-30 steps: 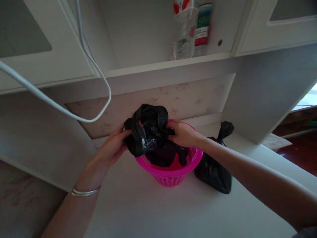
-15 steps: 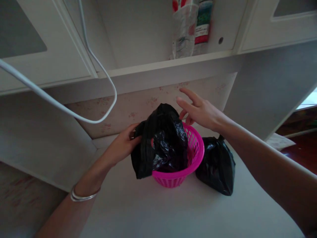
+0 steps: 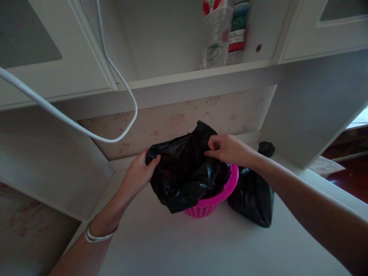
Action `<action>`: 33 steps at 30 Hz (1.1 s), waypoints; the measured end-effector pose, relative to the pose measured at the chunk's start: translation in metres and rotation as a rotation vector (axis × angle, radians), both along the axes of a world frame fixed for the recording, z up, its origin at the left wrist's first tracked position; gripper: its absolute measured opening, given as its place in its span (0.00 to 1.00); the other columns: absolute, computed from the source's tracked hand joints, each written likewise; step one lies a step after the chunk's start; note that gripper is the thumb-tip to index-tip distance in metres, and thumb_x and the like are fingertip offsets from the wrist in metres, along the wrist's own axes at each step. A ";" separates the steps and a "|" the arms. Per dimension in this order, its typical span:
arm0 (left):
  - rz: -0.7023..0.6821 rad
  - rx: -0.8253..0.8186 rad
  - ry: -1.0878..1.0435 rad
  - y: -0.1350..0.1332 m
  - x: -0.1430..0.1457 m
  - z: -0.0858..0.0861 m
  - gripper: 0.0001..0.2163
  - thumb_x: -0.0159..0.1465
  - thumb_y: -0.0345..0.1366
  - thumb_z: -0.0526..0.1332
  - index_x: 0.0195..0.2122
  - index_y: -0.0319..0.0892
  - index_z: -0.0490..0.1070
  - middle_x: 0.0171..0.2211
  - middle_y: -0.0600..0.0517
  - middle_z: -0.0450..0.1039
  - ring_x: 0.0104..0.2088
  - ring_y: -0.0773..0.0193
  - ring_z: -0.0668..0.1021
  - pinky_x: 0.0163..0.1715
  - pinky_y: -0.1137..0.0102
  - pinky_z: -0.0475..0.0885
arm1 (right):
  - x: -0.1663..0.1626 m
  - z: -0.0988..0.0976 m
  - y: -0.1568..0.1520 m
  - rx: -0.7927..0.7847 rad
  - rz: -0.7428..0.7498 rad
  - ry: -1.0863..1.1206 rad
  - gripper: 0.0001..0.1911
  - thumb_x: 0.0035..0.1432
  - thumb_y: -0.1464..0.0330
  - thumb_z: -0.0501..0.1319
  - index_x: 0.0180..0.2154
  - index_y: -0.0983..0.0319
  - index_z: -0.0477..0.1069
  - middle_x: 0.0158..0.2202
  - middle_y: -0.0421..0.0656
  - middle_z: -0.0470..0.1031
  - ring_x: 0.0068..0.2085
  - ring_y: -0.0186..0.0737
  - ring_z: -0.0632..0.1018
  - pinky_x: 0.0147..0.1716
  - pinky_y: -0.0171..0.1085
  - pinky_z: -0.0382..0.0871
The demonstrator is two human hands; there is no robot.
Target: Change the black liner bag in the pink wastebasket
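A black plastic bag (image 3: 184, 176) is draped over a small pink mesh basket (image 3: 214, 201) on a white desk (image 3: 184, 245). My left hand (image 3: 139, 174) grips the bag's left edge, fingers curled round it; a silver bangle sits on that wrist. My right hand (image 3: 227, 149) pinches the bag's upper right edge above the basket's rim. Most of the basket is hidden under the bag.
A second, tied black bag (image 3: 253, 195) stands just right of the basket. A white cable (image 3: 115, 130) loops down at the left. On the shelf above stand a clear bottle (image 3: 214, 38) and a red-labelled container (image 3: 237, 30). Cabinet walls close in both sides.
My right hand, open and raised above the basket half a second ago, has come down and pinched the bag. The bag is now spread wider over the basket.
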State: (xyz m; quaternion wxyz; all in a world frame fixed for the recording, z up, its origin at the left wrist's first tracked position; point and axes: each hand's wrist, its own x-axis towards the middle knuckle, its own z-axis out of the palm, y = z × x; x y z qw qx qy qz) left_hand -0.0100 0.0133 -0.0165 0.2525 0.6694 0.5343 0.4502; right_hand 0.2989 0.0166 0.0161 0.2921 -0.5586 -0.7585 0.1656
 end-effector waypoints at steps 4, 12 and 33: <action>0.013 -0.228 -0.520 -0.020 -0.015 -0.003 0.18 0.57 0.42 0.73 0.48 0.44 0.80 0.45 0.48 0.84 0.47 0.52 0.83 0.44 0.66 0.77 | 0.021 -0.014 -0.033 0.099 -0.042 0.460 0.15 0.51 0.65 0.68 0.42 0.57 0.72 0.38 0.38 0.74 0.26 0.31 0.74 0.23 0.33 0.63; -0.035 -0.499 -0.983 -0.055 -0.029 -0.032 0.16 0.60 0.29 0.71 0.50 0.45 0.81 0.46 0.48 0.85 0.41 0.57 0.86 0.35 0.71 0.83 | 0.026 -0.082 -0.100 0.207 -0.322 0.911 0.17 0.54 0.60 0.71 0.47 0.50 0.76 0.46 0.41 0.79 0.36 0.39 0.81 0.31 0.35 0.76; -0.019 -0.520 -1.004 -0.008 -0.012 -0.066 0.16 0.55 0.37 0.66 0.46 0.45 0.80 0.45 0.49 0.84 0.46 0.49 0.83 0.38 0.61 0.78 | 0.027 -0.126 -0.070 -0.155 -0.358 0.987 0.29 0.49 0.65 0.70 0.54 0.54 0.71 0.55 0.43 0.78 0.42 0.43 0.81 0.39 0.39 0.76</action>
